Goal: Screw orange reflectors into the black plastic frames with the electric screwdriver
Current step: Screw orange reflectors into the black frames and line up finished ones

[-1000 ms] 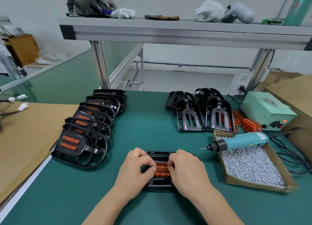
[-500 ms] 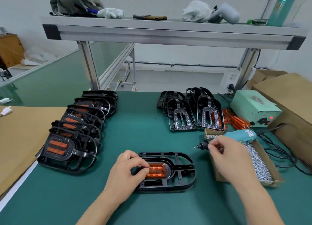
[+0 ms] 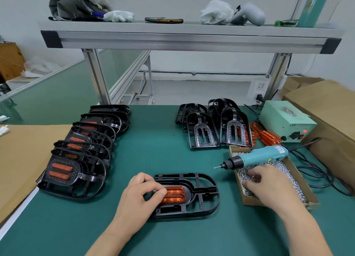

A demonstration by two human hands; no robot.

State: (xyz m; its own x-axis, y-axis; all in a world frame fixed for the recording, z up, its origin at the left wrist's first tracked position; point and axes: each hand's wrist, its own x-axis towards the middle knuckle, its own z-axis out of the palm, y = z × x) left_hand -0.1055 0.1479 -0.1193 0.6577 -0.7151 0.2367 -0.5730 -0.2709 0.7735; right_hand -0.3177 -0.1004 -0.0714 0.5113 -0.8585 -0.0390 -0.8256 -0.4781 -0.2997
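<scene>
The right hand [image 3: 269,186] is reaching into the cardboard box [image 3: 248,199] of screws [image 3: 288,170]. Its fingertips are blurring among them, so whether it is pinching a screw cannot be told. Half a second ago it was at the nose of the electric screwdriver [image 3: 255,156]; now that tool is lying unheld across the box's far end. The left hand [image 3: 142,196] is still gripping the left end of the orange reflector [image 3: 174,194] with curled fingers, hiding that end. The reflector is sitting in the black frame [image 3: 191,190] on the green table [image 3: 153,150].
</scene>
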